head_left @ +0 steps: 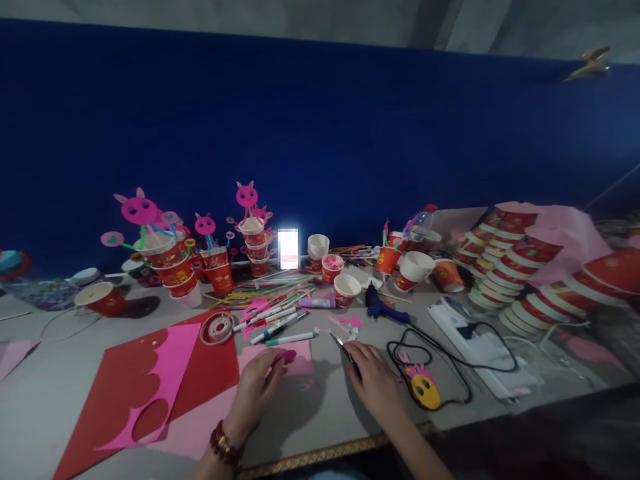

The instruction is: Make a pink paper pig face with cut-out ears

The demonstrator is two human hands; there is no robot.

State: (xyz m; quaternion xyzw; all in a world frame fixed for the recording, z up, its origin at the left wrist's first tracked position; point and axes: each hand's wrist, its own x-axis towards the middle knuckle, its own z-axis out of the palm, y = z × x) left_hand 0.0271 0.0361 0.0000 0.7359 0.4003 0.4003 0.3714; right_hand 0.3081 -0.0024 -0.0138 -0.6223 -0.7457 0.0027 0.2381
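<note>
In the head view, my left hand [257,387] pinches a small magenta paper piece [285,358] above a light pink sheet [301,360]. My right hand [369,377] is closed around what look like scissors [340,342]. Their silver blades point away and to the left, and my fingers cover the handles. The two hands are apart, low over the table. Left of my left hand, a magenta sheet with rounded cut-outs [173,373] lies on a red sheet [107,393]. Markers [290,338] lie just beyond my hands, by a roll of tape [219,327].
A blue glue gun [383,307], its looped black cord, a yellow face cutout [425,391] and a white power strip [475,353] lie to the right. Stacked red cups [515,250] lean beyond them. Cup figures with pink heads [139,209] and a bright screen [288,249] stand along the back.
</note>
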